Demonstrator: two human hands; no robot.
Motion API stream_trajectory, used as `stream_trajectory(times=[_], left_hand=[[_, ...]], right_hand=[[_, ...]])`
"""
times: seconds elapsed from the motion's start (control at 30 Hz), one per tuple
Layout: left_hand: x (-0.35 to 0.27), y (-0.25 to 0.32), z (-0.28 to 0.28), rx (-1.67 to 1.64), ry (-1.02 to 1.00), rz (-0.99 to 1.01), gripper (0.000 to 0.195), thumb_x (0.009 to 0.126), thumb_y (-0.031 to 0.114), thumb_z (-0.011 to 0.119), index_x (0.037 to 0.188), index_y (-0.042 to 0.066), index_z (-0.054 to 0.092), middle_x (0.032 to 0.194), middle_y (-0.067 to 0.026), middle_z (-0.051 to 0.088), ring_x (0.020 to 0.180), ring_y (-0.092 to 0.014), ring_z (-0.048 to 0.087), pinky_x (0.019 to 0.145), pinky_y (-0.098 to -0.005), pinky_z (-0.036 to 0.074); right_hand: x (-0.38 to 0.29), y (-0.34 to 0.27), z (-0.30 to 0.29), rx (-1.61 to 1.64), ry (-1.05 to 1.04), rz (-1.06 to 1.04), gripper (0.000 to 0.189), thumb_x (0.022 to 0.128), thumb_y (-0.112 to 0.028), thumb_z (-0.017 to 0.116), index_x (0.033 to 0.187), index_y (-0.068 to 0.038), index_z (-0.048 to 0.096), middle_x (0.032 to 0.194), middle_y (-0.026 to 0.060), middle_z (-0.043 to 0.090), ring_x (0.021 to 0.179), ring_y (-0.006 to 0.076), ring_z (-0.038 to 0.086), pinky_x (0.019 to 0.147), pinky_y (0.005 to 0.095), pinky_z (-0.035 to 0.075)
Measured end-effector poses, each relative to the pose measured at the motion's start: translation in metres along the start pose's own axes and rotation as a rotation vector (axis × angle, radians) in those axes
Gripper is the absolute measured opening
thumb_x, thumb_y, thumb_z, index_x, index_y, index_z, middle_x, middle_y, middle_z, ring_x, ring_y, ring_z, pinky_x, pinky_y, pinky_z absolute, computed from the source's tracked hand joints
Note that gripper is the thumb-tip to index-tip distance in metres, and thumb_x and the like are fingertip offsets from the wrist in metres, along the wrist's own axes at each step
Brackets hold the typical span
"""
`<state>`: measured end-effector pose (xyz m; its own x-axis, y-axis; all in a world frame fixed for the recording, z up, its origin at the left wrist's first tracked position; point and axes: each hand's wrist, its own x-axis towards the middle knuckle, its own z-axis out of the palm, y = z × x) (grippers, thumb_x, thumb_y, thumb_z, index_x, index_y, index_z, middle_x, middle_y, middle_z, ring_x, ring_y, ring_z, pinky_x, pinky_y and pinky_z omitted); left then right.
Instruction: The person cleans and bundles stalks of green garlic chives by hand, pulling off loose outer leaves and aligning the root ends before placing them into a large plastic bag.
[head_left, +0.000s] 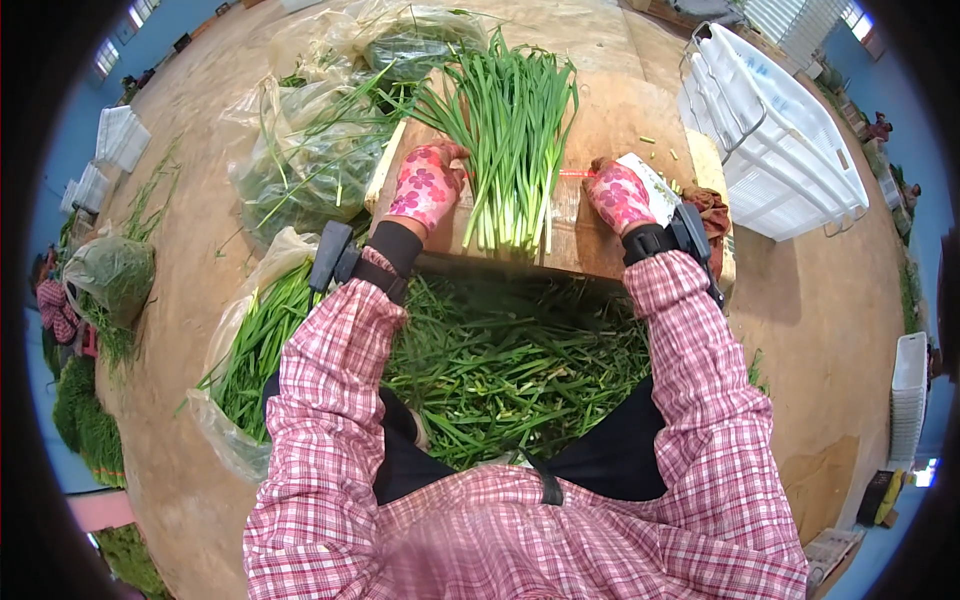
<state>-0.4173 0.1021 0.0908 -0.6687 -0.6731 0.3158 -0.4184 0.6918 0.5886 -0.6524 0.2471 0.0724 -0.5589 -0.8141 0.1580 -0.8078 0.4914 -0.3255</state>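
A bunch of long green leafy stalks with pale cut ends (517, 135), resembling garlic chives, lies on the wooden work surface (611, 112). A thin red tie (574, 173) runs crosswise beneath it. At the bunch's left edge, my left hand (426, 186), in a pink flowered glove, has its fingers closed at the tie's left end. My right hand (619, 195), gloved alike, pinches the tie's other end, a short way right of the stalks. Beside my right hand are a flat white piece (651, 184) strewn with green bits and a crumpled reddish-brown cloth (706, 211).
Stacked white plastic crates (776, 135) stand at the right. Clear plastic bags of greens (307, 165) crowd the left side, with another open bag (259, 352) by my left arm. Leaf trimmings (517, 375) pile up between my legs. A person (58, 311) sits far left.
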Motion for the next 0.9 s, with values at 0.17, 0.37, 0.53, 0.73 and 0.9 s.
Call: stream_trajectory(times=[0.17,0.37,0.53,0.73,0.9], left_hand=[[0.012,-0.044,0.006,0.195,-0.124,0.056,0.017,0.078,0.000,0.056,0.090,0.003,0.067,0.090,-0.0171,0.064,0.087,-0.029,0.063,0.073,-0.0357,0.050],[0.005,0.009,-0.001,-0.033,-0.060,-0.121,0.028,0.082,0.019,0.063,0.104,0.001,0.065,0.094,-0.0188,0.066,0.088,-0.029,0.064,0.080,-0.0361,0.050],[0.001,0.007,0.019,-0.070,-0.175,-0.067,0.050,0.079,0.032,0.068,0.117,0.001,0.059,0.107,-0.0226,0.062,0.099,-0.032,0.062,0.087,-0.0352,0.048],[-0.010,0.015,0.010,-0.126,-0.120,-0.086,0.053,0.074,0.034,0.072,0.117,0.005,0.059,0.104,-0.0207,0.062,0.100,-0.031,0.060,0.088,-0.0372,0.046],[-0.011,0.012,0.030,-0.174,-0.186,-0.046,0.041,0.073,0.023,0.072,0.112,0.014,0.064,0.107,-0.0177,0.059,0.103,-0.031,0.057,0.091,-0.0376,0.044]], right_hand=[[-0.004,-0.024,-0.012,-0.097,-0.178,-0.001,0.023,0.081,-0.018,0.052,0.091,-0.003,0.067,0.090,0.0217,0.066,0.089,0.0376,0.063,0.078,0.0441,0.049],[-0.020,-0.027,-0.016,0.658,-0.256,0.266,0.030,0.086,-0.027,0.062,0.097,0.000,0.064,0.072,0.0124,0.065,0.058,0.0205,0.063,0.055,0.0342,0.051],[-0.033,-0.059,-0.008,0.876,-0.457,0.353,0.030,0.086,-0.022,0.063,0.103,0.002,0.056,0.072,0.0089,0.061,0.052,0.0160,0.059,0.044,0.0303,0.048],[-0.035,-0.057,-0.016,0.432,-0.192,0.166,0.065,0.075,-0.048,0.069,0.112,0.004,0.055,0.095,0.0190,0.066,0.087,0.0297,0.064,0.076,0.0365,0.050],[-0.047,-0.078,-0.017,0.324,-0.140,0.076,0.056,0.073,-0.033,0.073,0.113,0.001,0.055,0.098,0.0209,0.065,0.093,0.0314,0.063,0.080,0.0390,0.048]])
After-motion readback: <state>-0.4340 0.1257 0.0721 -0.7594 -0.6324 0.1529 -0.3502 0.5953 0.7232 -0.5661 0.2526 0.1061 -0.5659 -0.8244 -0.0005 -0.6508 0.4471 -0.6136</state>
